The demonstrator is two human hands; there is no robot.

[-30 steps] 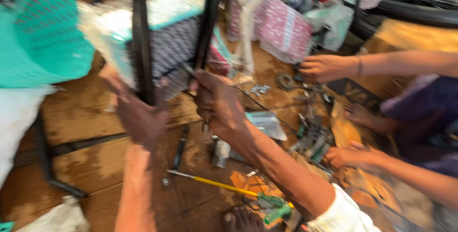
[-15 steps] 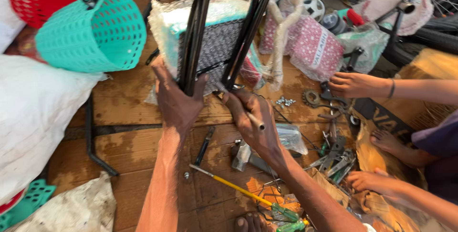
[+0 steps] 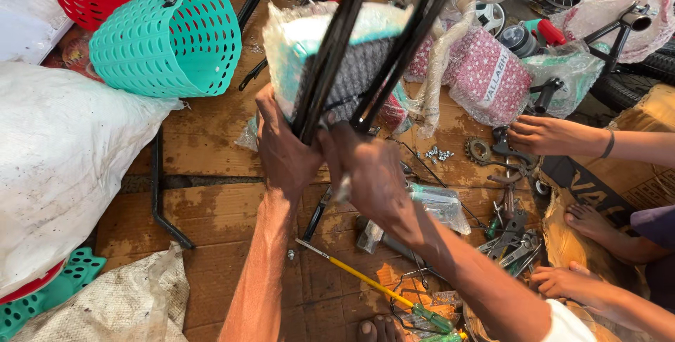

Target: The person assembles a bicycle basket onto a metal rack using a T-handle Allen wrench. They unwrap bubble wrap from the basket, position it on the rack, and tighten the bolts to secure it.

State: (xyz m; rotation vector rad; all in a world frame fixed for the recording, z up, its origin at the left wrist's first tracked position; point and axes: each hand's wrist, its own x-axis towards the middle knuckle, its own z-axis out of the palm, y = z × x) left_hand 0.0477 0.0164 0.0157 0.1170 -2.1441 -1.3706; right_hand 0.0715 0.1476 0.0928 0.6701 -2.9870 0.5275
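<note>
Black metal bars (image 3: 330, 68), slim and straight, rise past a crinkly plastic-wrapped bundle (image 3: 309, 40). Your left hand (image 3: 285, 149) wraps its fingers around them; your right hand (image 3: 369, 170) fingers curl at their base.

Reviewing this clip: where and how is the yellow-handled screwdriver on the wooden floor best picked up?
Probably by the yellow shaft near its middle, from above: the yellow-handled screwdriver lies flat and slanted on the wooden floor, with bare boards beside that stretch. Its green end sits amid clutter. Both the left hand and the right hand grip the black frame.

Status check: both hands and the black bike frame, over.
Left hand and right hand both grip black frame tubes. Plastic-wrapped seat behind tubes. Another person's hand among parts, right.
</note>
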